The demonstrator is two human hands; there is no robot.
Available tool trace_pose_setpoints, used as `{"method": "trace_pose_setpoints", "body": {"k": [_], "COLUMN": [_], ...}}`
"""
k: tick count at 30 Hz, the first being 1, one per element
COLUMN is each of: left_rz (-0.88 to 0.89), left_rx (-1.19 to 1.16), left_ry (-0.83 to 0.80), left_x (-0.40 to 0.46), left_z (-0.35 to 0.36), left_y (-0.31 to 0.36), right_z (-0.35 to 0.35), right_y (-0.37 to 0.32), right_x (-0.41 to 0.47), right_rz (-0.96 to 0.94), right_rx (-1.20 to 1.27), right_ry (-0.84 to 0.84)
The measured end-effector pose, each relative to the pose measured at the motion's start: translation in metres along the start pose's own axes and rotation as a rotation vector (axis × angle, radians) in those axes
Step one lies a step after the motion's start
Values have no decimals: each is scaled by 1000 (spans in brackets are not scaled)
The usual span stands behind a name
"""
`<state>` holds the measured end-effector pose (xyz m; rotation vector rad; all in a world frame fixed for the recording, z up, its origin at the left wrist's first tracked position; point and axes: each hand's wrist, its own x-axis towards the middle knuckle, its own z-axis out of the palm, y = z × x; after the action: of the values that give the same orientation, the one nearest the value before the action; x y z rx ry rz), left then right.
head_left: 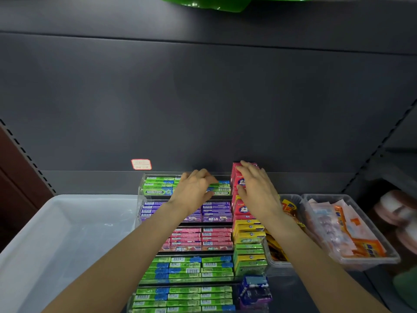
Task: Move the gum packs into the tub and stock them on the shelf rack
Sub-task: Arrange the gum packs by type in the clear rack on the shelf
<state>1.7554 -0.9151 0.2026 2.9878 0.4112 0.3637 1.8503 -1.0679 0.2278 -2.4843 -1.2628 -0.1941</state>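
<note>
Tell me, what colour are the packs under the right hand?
Red packs, under the right hand, best seen in the head view.
</note>
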Motion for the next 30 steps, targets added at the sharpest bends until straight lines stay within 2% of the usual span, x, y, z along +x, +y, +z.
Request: {"method": "trace_pose_setpoints", "body": {"k": [6,11,17,19,23,26,30], "left_rz": [-122,-260,-503,-545,-545,-457,-301], "left_rx": [-257,-423,-569,-585,-575,-559,-476], "left_ry": [195,282,279,216,-14,-232,-457], "left_x": [-52,-127,-225,-254,-291,-300,-291], "left_z": [-10,-20,-19,-17,1,25,52], "left_y": [-19,-61,-120,-136,-158,-163,-154], "right_z": [5,37,86,102,125,132,131], "right_y": [-47,-109,-191,-213,-241,-249,-252], "right_x": [-19,-41,-80,-96,-130,-148,-160], "right_rz": [-66,-64,-96,-91,-77,-7,89], "right_rx": [181,445,509,476,320,250,320], "right_ry": [36,-98,-254,-300,-371,-346,-331]}}
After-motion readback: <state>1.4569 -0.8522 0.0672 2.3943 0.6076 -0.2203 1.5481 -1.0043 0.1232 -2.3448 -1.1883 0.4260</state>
